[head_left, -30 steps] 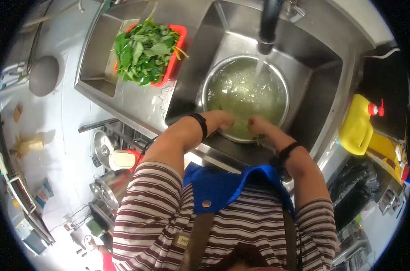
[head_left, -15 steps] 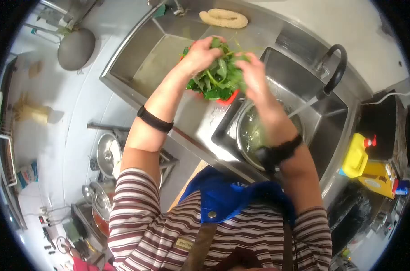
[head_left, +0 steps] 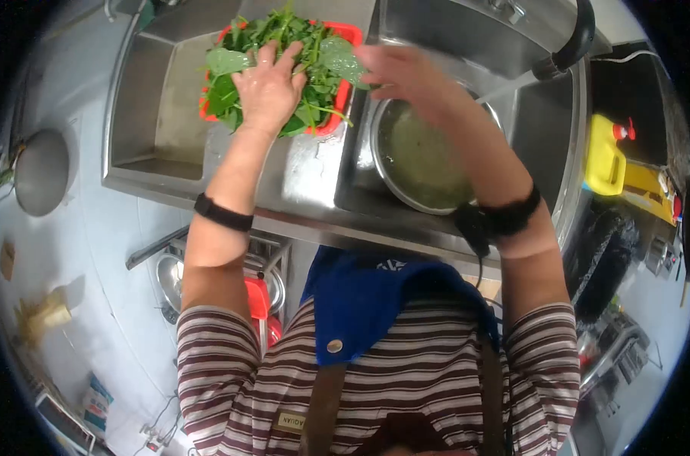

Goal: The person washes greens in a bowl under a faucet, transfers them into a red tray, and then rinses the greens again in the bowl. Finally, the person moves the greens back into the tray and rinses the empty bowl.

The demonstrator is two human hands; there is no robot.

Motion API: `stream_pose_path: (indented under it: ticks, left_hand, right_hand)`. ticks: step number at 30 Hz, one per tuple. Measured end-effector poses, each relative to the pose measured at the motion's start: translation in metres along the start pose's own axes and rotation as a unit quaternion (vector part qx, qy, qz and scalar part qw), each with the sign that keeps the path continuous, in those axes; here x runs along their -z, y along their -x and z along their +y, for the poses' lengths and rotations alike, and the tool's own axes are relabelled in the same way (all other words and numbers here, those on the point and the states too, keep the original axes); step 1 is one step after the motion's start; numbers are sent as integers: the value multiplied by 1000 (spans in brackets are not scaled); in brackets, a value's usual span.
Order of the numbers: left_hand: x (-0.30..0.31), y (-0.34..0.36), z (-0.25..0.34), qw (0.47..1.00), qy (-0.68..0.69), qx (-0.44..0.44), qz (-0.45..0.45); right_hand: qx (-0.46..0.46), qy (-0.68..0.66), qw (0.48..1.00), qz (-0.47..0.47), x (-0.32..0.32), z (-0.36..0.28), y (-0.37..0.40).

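Head view: leafy greens (head_left: 314, 49) heaped in a red plastic basket (head_left: 345, 87), 11 o'clock.
Left hand (head_left: 269, 87) lies on the heap, fingers splayed flat, clasping nothing. Right hand (head_left: 402, 72), blurred, is at the heap's 3 o'clock over the round steel bowl (head_left: 421, 163); grip unreadable. Half a second earlier both clutched a lifted bunch.

Red basket (head_left: 342, 95) rests, apparently, on steel counter (head_left: 299, 182); bowl (head_left: 417, 204) in basin (head_left: 542, 129)

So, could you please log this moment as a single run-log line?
left hand: flat on greens in red basket | right hand: blurred, beside basket, above metal bowl | faucet: running
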State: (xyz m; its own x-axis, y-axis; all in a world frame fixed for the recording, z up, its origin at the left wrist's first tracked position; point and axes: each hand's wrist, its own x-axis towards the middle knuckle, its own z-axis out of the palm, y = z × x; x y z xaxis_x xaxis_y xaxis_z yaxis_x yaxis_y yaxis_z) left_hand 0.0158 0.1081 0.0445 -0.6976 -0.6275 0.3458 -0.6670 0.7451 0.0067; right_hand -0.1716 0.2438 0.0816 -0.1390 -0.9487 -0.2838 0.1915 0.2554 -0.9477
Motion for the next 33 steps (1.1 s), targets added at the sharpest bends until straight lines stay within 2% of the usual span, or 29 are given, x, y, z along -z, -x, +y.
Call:
stream_pose_path:
  ticks: [2,3,4,6,7,9,11,13,15,18,21,23,24,26,27,28,29,30,32,33]
  left_hand:
    - [-5,0,-1,1000,-3,-10,17]
    - [-1,0,3,1000,5,15,-13]
    - [-5,0,1,1000,-10,0,7]
    - [0,-1,5,999,21,31,-33]
    - [-6,-1,3,1000,5,14,-11]
    - [-3,-1,6,1000,6,19,-21]
    - [-6,-3,3,1000,8,10,-26]
    - [-5,-4,4,999,22,-18,-24]
    - [-6,-5,5,999,8,-11,-32]
    - [-2,-6,10,999,-23,-31,-27]
    - [-4,-6,8,998,-33,-36,-25]
    - [-5,-5,6,998,-41,-39,-23]
    - [-5,-4,6,998,-44,-37,-24]
    - [-6,-4,4,999,-14,-29,-32]
    - [-6,-2,5,999,-20,-29,-34]
    - [-6,-3,5,999,-27,-30,-33]
    - [-6,-3,5,998,-35,-31,-32]
    - [-6,-3,5,998,-38,-34,-27]
    - [-7,-3,4,998,-44,-38,-19]
    - [-7,-3,4,999,-39,-24,-28]
  right_hand:
    - [-67,24,996,54,48,37,17]
    - [-130,90,984,80,70,67,22]
    - [-192,153,964,102,92,107,25]
    - [-148,321,922,156,137,229,22]
    - [-142,360,913,128,136,264,23]
    - [-127,436,888,74,135,305,23]
    - [-65,495,867,-4,96,305,23]
    - [-110,410,905,-33,64,327,28]
    - [-288,426,846,-142,43,315,23]
    - [-322,383,841,-206,44,334,36]
    - [-212,444,847,-199,76,258,75]
    - [-256,429,861,-92,115,246,78]
    - [-210,378,901,-33,149,235,86]
    - [-242,473,834,149,203,198,95]
    - [-304,493,779,242,219,183,99]
    - [-303,526,741,288,253,204,104]
    - [-313,498,749,304,265,201,115]
    - [-364,433,766,305,273,209,123]
    - [-459,295,784,295,280,249,132]
    - [-468,221,813,267,272,269,141]
